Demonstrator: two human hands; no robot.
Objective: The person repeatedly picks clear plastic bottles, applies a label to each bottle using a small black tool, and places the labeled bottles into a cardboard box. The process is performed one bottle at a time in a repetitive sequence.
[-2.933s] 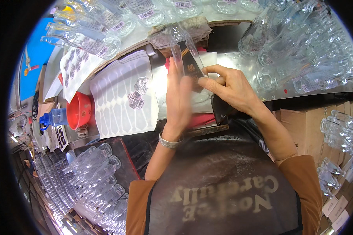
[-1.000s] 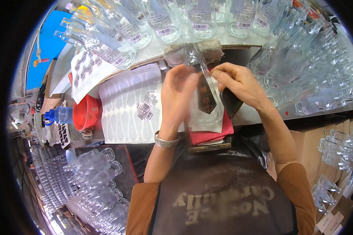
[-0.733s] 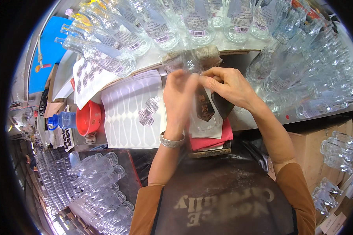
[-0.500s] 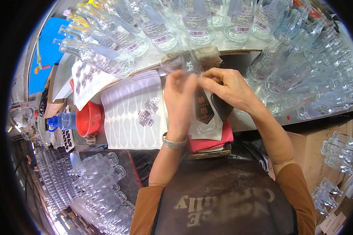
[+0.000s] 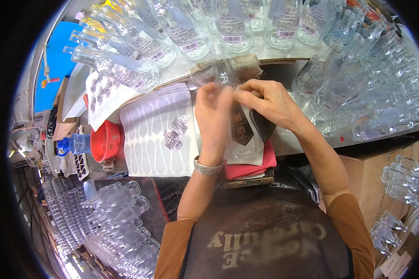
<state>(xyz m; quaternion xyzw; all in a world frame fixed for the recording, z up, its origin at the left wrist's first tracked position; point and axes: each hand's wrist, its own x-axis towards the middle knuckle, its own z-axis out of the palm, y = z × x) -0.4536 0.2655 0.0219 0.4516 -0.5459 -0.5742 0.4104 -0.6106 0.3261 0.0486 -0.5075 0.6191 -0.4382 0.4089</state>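
Note:
A clear glass bottle lies in front of me with its neck pointing away, propped on a rolled grey cloth. On its upper face is a dark, pointed label with copper-coloured lettering. My left hand is at the bottle's left side, its fingertips bent over the glass near the label's top and smeared by motion. From the right, my right hand is closed, thumb and forefinger pinched together at the label's upper edge. A flat black piece sticks out beneath that hand, apparently held in its fingers.
Beside the bottle lies a sheet of label backing with small printed labels on it. A red bowl stands at the left. Labelled glass bottles line the far bench, with more crowded at the right. A red cloth lies under the bottle.
The left hand's fingers are blurred in both frames and have shifted only slightly. My right hand has moved a touch to the left; the bottle stays almost where it was.

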